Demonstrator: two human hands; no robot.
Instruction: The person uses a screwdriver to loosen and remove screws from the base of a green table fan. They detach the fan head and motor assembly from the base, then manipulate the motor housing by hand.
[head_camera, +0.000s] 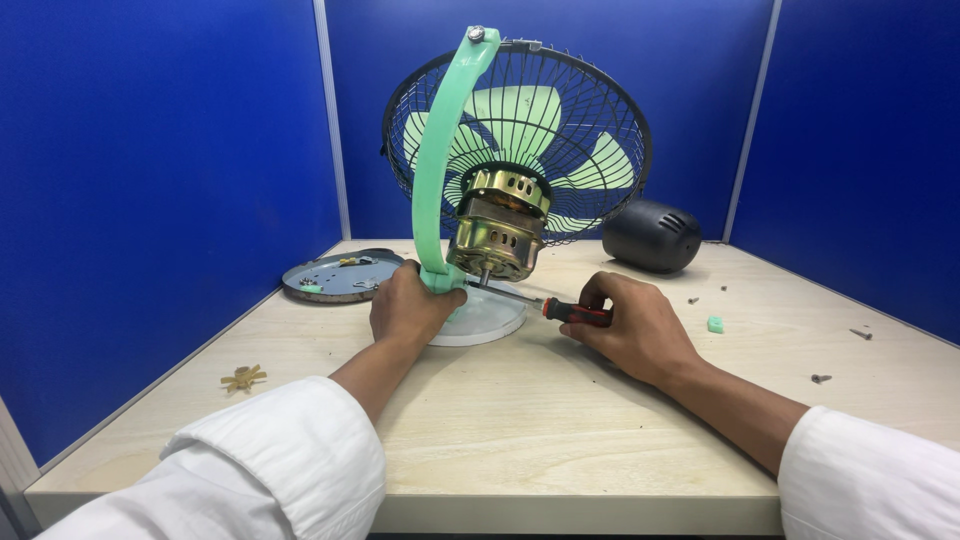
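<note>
Farthest left of the fan (515, 150), a small yellow-brown piece (243, 377) lay on the worktop (560, 420), and a grey round plate (340, 276) sat nearer the fan's white base (490, 318). The left hand (410, 308) had its grip wrapped around the foot of the fan's green arm (436, 170), just beside the brass-coloured motor (500, 225). Right of the base, the right hand (632, 330) pinched a red-and-black screwdriver (545, 303), its tip under the motor. Behind, right of the fan, sat a black motor cover (651, 235); a green bit (715, 324) and loose screws (820, 378) lay farther right.
</note>
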